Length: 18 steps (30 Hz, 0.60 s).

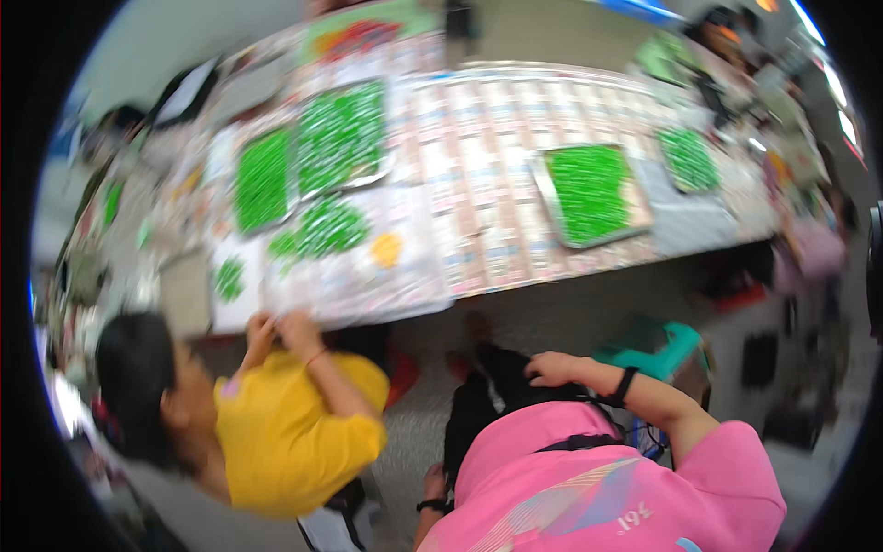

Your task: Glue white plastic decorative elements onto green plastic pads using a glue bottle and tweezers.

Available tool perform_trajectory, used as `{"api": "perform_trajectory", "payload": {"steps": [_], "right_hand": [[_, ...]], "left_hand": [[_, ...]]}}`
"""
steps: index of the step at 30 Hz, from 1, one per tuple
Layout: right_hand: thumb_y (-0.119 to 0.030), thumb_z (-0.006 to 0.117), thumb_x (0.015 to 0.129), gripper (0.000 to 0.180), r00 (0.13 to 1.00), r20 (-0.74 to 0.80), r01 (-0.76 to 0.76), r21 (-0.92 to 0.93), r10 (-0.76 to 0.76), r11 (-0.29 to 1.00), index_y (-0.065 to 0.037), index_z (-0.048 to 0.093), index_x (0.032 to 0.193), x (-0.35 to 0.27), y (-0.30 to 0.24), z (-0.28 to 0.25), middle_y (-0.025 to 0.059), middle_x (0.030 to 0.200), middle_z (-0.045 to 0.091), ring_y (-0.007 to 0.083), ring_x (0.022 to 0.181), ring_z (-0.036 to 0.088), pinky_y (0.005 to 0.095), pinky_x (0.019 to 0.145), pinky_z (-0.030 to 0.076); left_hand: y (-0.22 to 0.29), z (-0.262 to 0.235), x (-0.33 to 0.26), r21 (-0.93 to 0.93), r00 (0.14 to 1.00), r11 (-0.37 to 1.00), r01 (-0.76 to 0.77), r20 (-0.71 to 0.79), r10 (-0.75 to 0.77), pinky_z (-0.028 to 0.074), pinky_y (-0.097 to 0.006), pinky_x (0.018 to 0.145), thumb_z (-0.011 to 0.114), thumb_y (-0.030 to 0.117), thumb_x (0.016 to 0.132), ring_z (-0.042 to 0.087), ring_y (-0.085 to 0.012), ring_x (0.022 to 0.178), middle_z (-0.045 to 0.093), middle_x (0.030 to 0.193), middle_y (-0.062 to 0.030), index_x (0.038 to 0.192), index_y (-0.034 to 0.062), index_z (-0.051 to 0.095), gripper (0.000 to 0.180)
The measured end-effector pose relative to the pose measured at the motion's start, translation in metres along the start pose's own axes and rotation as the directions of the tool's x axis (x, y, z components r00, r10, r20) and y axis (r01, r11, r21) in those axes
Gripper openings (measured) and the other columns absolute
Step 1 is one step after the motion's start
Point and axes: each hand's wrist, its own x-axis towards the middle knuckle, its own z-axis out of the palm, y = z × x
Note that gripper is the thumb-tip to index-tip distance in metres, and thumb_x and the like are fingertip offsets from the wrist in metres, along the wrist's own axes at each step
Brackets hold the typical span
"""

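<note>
Long table (515,175) runs across the top, covered edge to edge in printed paper sheets (478,202). Metal trays of green stuff: two side by side at about 11 o'clock (340,133), one at 1 o'clock (589,193), another at 2 o'clock (690,158). Loose green piles sit on a plastic sheet (359,267) around 10 o'clock.

A long desk (497,230) covered in patterned paper spans the room. Grey floor (570,317) lies below. A teal stool (667,348) stands near the desk's front edge.
</note>
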Motion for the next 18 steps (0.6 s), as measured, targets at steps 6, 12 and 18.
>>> {"api": "perform_trajectory", "payload": {"steps": [6, 12, 18], "right_hand": [[-0.024, 0.064, 0.083, 0.028, 0.925, -0.277, -0.181, 0.278, 0.26, 0.943, -0.006, 0.066, 0.104, -0.067, -0.003, 0.019, 0.0177, 0.102, 0.066, 0.0351, 0.099, 0.062, 0.0432, 0.087, 0.049], [-0.023, 0.064, 0.083, 0.027, 0.767, -0.466, -0.194, 0.488, 0.442, 0.851, -0.004, 0.066, 0.101, -0.127, 0.029, 0.049, 0.0168, 0.098, 0.068, 0.0344, 0.096, 0.064, 0.0429, 0.084, 0.049], [-0.024, 0.064, 0.083, 0.028, 0.674, -0.528, -0.138, 0.597, 0.517, 0.79, -0.003, 0.066, 0.102, -0.18, 0.081, 0.079, 0.0159, 0.096, 0.069, 0.0337, 0.093, 0.065, 0.0421, 0.082, 0.051]], "left_hand": [[0.07, -0.01, 0.007, 0.145, 0.992, 0.986, -0.087, 0.1, 0.073, 0.033, -0.023, 0.045, 0.053, 0.021, 0.093, 0.044, -0.0078, 0.054, 0.053, 0.069, 0.0027, 0.093, 0.0073, 0.063, 0.017], [0.109, 0.003, 0.046, 0.302, 0.944, 0.922, -0.242, 0.293, 0.152, 0.036, -0.023, 0.046, 0.058, 0.02, 0.092, 0.048, -0.0072, 0.056, 0.055, 0.071, 0.0036, 0.092, 0.0097, 0.061, 0.01], [0.156, 0.058, 0.056, 0.342, 0.958, 0.906, -0.249, 0.228, 0.177, 0.048, -0.023, 0.055, 0.057, 0.011, 0.091, 0.058, -0.0105, 0.066, 0.062, 0.08, -0.002, 0.1, 0.0064, 0.06, 0.01]]}}
